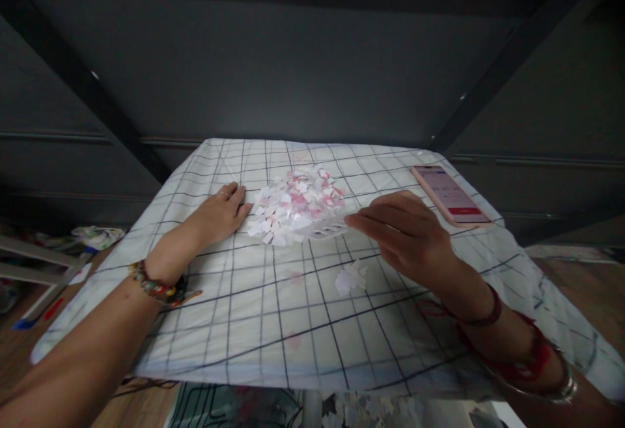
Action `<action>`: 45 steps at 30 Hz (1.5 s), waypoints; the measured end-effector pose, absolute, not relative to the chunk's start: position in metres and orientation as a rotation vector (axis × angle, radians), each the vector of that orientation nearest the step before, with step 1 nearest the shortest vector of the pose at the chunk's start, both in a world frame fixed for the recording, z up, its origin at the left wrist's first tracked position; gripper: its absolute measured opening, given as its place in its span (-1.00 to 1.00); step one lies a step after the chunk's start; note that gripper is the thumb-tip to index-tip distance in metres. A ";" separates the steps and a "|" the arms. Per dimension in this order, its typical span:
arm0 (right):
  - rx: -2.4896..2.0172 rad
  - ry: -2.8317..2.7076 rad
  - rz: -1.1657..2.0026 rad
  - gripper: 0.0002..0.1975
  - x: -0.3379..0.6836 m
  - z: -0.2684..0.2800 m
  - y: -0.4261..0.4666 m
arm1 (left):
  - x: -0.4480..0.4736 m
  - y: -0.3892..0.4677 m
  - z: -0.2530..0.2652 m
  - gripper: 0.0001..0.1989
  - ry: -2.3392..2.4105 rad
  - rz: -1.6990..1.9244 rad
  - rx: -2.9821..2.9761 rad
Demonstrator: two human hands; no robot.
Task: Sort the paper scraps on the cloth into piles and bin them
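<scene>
Scraps (295, 199) inside cloth (244, 330) edges — left hand (219, 216) flat, right hand (413, 236) narrow on slotted strip (323, 229)

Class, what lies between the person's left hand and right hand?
In the head view: the pile of white and pink scraps, then the white slotted piece held in the right hand.

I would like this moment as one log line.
left hand: resting on checked cloth; right hand: holding white slotted piece at paper pile; small scrap cluster: apart; phone: right, screen lit
</scene>
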State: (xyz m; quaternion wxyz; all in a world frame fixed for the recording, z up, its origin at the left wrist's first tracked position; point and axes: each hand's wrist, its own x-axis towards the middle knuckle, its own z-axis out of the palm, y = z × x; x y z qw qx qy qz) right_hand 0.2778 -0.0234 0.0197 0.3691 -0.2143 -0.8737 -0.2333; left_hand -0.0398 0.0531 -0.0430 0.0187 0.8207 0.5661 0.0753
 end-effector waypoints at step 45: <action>-0.538 -2.256 -0.514 -0.77 0.292 0.027 -0.027 | -0.015 0.030 -0.011 -0.07 0.882 0.341 2.828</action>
